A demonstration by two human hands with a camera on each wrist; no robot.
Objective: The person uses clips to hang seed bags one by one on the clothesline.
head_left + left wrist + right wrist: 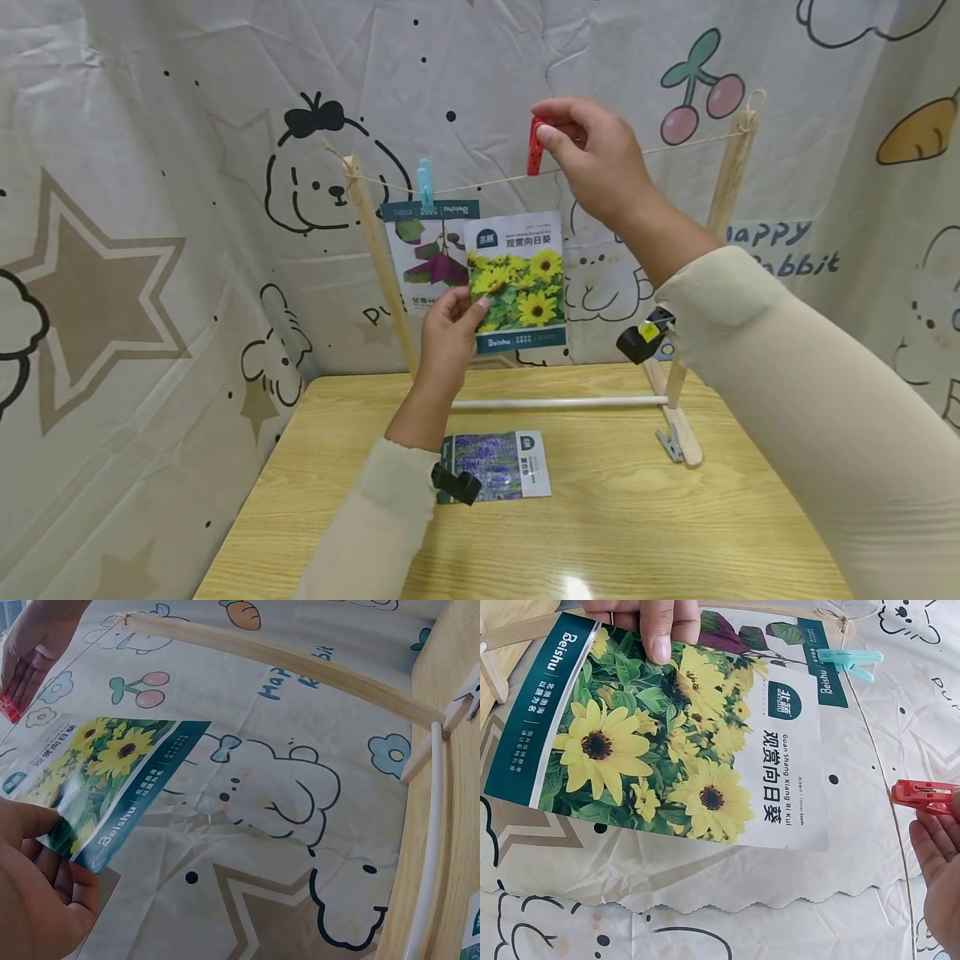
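Observation:
My left hand (442,342) pinches a seed packet (517,287) with yellow sunflowers by its left edge, thumb in front. The packet stands upright, its top edge a little below a thin string (491,182). Higher up, my right hand (600,158) pinches a red clothespin (535,150) between thumb and fingers. In the right wrist view the tip of the clothespin (911,792) is right at the string, apart from the packet. To the left, a light blue clothespin (425,185) holds a seed packet with purple leaves (431,265) on the string, partly behind the sunflower packet.
The string runs between two wooden posts (723,196), joined low down by a white rod (562,402). On the wooden table (637,533) lies a seed packet with purple flowers (487,465). A grey clothespin (670,444) sits by the right foot of the frame. Patterned cloth (225,67) hangs behind.

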